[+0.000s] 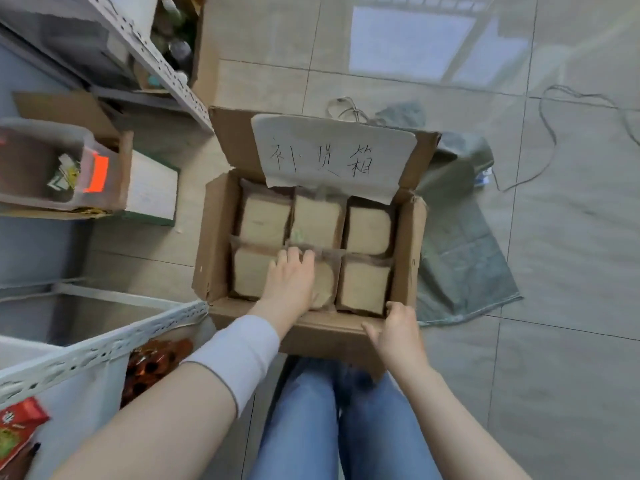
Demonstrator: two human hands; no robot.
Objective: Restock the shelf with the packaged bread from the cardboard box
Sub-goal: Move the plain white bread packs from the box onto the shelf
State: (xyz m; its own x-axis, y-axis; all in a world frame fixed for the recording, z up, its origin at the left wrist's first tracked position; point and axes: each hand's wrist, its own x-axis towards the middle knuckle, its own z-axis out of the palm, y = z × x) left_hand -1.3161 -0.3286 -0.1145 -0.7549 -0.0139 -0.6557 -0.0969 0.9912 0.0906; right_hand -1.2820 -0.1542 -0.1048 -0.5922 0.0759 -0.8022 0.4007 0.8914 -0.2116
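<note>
The shelf (104,346) is standing close on the left. The right hand (398,327) is gripping the near rim of the cardboard box (412,244), steadying it. The left hand (292,275) is lying flat, fingers relaxed, on the front middle bread pack (325,289), not grasping it yet. Six packs are filling the box, so restocking is probably just starting. Next, the fingers are going to need to dig in beside that snug pack and lift.

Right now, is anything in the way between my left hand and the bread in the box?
Nothing visible. The cardboard box is open, and its lid flap is folded back, its paper label overhanging only the back row's far edge. Your left hand rests on the front middle bread package.
</note>
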